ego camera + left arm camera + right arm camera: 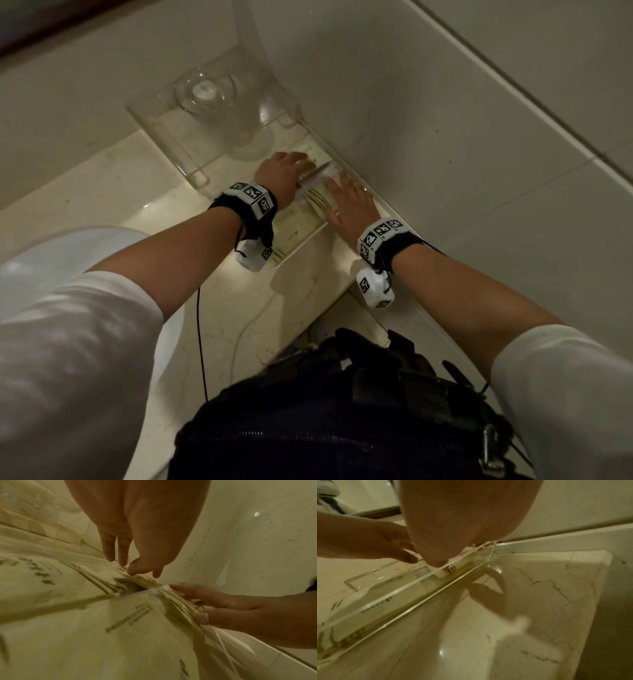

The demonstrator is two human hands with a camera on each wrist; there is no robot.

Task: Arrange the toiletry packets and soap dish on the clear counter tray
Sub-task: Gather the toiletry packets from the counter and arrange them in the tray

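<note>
While both our left hand (286, 168) and right hand (347, 202) rest flat, fingers spread, on the packets (317, 200), we should square them gently against the clear tray (164, 133) wall.

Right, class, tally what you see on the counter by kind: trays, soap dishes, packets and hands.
tray: 1
soap dish: 1
packets: 2 plainly seen; the hands may hide more
hands: 2, left hand and right hand
Total: at least 6
</note>
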